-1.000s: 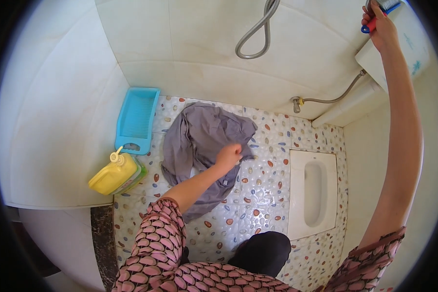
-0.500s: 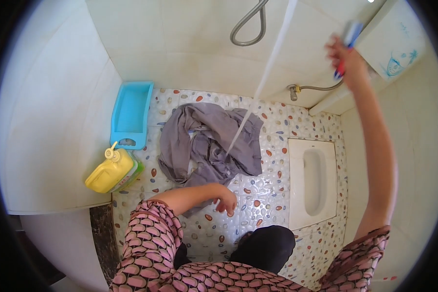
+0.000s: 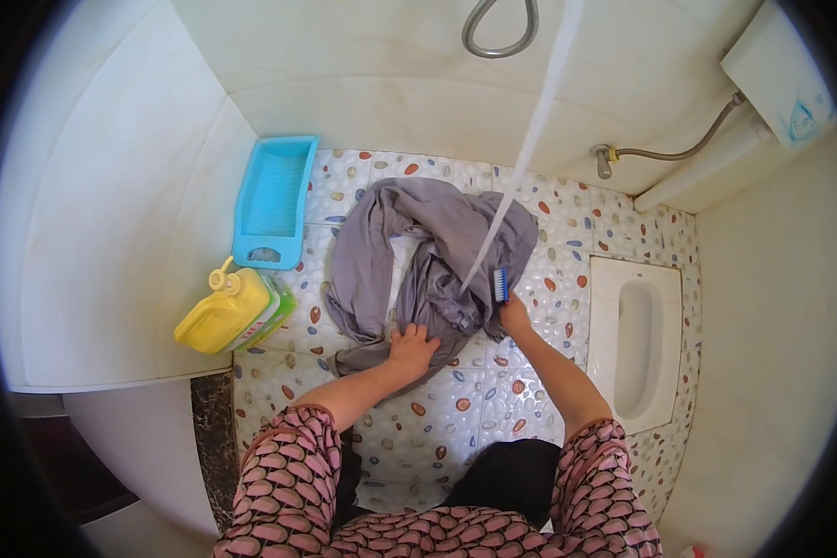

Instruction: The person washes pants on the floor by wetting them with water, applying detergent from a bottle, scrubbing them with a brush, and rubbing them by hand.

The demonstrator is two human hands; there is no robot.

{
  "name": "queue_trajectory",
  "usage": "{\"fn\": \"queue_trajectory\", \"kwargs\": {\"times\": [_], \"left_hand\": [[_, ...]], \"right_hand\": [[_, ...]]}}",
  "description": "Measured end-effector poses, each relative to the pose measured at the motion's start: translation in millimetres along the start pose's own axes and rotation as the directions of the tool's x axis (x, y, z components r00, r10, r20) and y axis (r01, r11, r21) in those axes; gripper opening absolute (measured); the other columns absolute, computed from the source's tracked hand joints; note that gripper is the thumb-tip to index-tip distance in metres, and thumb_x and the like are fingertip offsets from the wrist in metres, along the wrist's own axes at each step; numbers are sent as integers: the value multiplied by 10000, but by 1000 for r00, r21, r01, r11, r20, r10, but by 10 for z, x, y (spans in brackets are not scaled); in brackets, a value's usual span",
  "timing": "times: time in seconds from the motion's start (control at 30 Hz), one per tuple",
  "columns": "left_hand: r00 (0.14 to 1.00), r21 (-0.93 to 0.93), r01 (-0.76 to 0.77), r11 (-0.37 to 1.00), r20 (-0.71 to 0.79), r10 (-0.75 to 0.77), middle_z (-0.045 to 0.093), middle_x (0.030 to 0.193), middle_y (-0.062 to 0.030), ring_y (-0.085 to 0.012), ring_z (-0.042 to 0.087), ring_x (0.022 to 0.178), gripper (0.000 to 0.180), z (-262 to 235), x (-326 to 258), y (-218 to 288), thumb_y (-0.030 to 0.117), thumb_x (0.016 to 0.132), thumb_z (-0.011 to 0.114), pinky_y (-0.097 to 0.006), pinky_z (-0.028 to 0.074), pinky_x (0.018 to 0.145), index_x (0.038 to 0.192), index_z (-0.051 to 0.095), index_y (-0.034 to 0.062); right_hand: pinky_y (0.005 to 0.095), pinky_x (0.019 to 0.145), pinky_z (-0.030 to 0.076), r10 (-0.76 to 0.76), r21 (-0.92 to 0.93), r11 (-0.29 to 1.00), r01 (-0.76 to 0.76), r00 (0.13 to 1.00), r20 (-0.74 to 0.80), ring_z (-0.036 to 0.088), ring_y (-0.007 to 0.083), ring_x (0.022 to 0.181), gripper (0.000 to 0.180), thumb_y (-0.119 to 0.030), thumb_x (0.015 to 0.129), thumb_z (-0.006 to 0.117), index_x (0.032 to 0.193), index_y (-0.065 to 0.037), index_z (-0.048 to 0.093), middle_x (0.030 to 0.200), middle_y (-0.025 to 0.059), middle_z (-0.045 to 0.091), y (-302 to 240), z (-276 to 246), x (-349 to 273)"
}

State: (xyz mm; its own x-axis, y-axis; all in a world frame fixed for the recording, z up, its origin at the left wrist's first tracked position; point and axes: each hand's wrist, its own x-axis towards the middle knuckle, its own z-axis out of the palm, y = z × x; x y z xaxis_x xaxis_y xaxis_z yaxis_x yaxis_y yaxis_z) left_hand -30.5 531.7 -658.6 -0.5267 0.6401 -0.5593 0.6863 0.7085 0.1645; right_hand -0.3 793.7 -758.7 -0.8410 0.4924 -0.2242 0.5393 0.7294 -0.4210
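A pair of wet grey trousers (image 3: 372, 265), apparently with a gathered waistband, lies bunched on the pebble-patterned floor. A stream of water (image 3: 536, 126) falls onto the cloth's middle. My right hand (image 3: 514, 318) is closed round the handle of a scrubbing brush, beside the cloth's right edge. The brush head (image 3: 500, 285), blue with pale bristles, points away from me over the fabric. My left hand (image 3: 412, 352) rests on the near edge of the trousers, its bent fingers apart; the fingertips partly sink from sight against the fabric.
At the left wall lies a light-blue plastic washboard tray (image 3: 271, 256), with a yellow pump jug (image 3: 219, 321) nearer me. A white squat toilet (image 3: 606, 353) is set in the floor at right. A metal valve (image 3: 604, 160) and a looped hose (image 3: 500, 51) are on the far wall.
My right hand has come down from the upper right to the trousers with the brush. My left hand has moved forward onto the cloth. The view has shifted slightly.
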Motion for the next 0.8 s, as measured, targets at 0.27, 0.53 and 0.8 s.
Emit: {"fn": "queue_trajectory", "kwargs": {"times": [0.27, 0.53, 0.8], "left_hand": [[943, 345, 297, 890, 43, -331, 663, 1070, -31, -227, 616, 993, 242, -371, 191, -1458, 221, 823, 540, -531, 384, 779, 990, 700, 150], [942, 188, 143, 972, -328, -75, 593, 1006, -62, -251, 537, 990, 224, -525, 351, -739, 160, 812, 486, -564, 297, 879, 938, 670, 138], [885, -370, 331, 868, -199, -422, 495, 1199, -126, -299, 463, 1150, 547, -709, 838, 167, 336, 789, 646, -577, 365, 878, 1247, 435, 126]], "right_hand": [[486, 668, 482, -116, 92, 992, 84, 898, 424, 603, 417, 756, 266, -160, 761, 537, 997, -38, 525, 848, 246, 616, -151, -627, -1300], [431, 668, 491, -265, 298, 946, 128, 837, 479, 622, 355, 761, 333, -114, 742, 568, 1069, -51, 548, 828, 189, 616, -218, -636, -1636], [447, 724, 464, -13, 182, 983, -21, 983, 182, 590, 413, 838, 366, -217, 737, 639, 1048, -48, 549, 870, 220, 620, -38, -480, -666]]}}
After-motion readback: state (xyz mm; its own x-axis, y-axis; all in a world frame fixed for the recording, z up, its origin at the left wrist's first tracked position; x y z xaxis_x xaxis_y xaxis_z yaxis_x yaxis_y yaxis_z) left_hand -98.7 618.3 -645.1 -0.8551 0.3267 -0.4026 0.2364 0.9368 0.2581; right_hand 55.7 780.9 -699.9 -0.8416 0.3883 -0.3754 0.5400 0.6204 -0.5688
